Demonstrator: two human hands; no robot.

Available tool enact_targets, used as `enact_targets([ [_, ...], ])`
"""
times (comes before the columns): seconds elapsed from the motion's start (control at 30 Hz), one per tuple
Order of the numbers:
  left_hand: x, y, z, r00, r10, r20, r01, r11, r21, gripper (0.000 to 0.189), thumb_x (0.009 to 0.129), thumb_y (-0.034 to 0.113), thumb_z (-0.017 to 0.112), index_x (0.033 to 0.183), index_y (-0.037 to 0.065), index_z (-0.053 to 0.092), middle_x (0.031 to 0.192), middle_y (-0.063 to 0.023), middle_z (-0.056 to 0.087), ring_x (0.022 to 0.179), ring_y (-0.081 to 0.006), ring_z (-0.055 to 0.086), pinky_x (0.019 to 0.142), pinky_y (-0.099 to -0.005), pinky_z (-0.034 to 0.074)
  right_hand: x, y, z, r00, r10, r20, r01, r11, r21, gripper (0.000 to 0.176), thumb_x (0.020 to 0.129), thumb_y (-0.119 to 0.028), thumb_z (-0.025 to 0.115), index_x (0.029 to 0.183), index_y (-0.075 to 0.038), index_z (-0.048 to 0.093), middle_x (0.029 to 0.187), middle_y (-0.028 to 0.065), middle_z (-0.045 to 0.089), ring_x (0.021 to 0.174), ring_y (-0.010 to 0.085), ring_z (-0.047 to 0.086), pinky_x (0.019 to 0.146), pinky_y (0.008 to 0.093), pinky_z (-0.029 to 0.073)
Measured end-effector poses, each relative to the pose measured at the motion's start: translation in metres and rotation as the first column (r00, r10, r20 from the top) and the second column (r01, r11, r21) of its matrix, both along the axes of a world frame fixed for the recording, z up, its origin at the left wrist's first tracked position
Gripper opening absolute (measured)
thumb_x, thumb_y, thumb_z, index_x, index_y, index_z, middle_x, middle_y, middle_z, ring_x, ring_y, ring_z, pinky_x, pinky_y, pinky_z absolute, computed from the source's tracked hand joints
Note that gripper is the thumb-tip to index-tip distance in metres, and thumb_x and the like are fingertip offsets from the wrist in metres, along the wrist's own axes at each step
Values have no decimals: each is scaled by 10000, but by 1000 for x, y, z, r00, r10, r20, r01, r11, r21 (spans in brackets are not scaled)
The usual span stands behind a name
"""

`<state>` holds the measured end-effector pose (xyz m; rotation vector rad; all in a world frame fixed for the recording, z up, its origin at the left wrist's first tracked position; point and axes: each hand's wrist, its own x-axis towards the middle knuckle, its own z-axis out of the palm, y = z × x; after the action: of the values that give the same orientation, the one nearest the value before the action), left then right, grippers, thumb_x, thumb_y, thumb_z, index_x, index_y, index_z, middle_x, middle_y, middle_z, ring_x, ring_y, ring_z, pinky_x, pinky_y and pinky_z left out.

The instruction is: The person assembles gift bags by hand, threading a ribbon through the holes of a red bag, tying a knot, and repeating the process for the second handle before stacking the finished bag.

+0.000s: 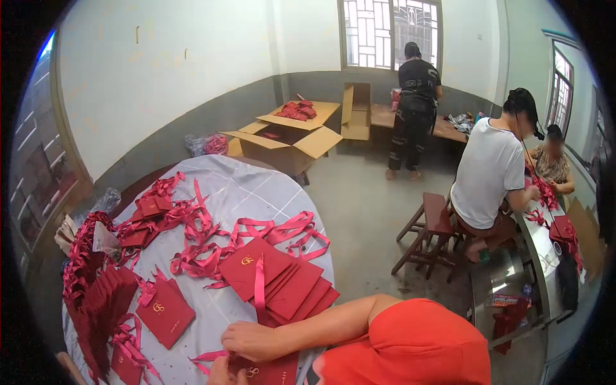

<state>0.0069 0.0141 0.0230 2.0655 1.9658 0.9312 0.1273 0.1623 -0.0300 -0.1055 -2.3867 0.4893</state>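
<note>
At the bottom edge a dark red paper gift bag [273, 371] with a gold logo lies flat under my hands. My left hand [224, 373], partly cut off by the frame, is closed at the bag's top edge, where a pink ribbon [208, 357] sticks out. Just above it my right hand [251, 340] curls over the same edge, its fingertips hidden. A stack of red bags [289, 282] lies beyond my right hand, one ribbon draped over it. To the left rests another bag [165, 313] with a bunched ribbon.
Loose ribbons [205, 247] and a long row of bags [102, 314] cover parts of the round table's cloth [256, 186]. Open cardboard boxes [282, 144] stand behind. One person [417, 90] stands by the window; two people sit at the right-hand table [545, 247], near stools [436, 215].
</note>
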Motion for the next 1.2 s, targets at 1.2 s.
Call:
enact_targets([
  [1.2,-20,-3,31,670,308,676,135,845,-518,151,928,-12,461,1023,-35,576,636,-32,579,454,-94,572,417,-248,437,19,7,37,955,186,233,79,596,-799,109,886,-39,645,988,-3,631,909,16,656,827,66,602,722,210,482],
])
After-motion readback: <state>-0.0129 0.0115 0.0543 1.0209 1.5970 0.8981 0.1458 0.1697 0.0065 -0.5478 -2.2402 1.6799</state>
